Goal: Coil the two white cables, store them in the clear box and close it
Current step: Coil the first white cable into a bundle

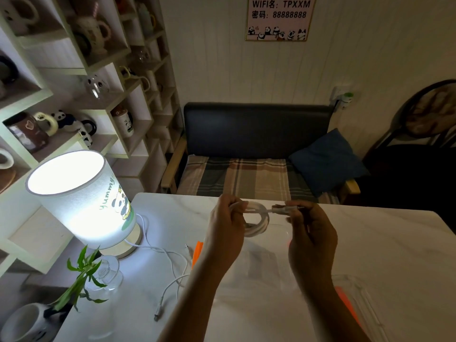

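Above the white table [370,238], the left hand [225,233] grips a coiled white cable [257,222] with curled fingers, while the right hand [311,233] pinches the plug end of that cable, drawn out level from the coil. The second white cable [170,287] lies loose on the table beside the lit lamp [81,201]. The clear box [271,257] seems to sit on the table below the hands, though its outline is faint, and its lid [357,299] lies near the right forearm.
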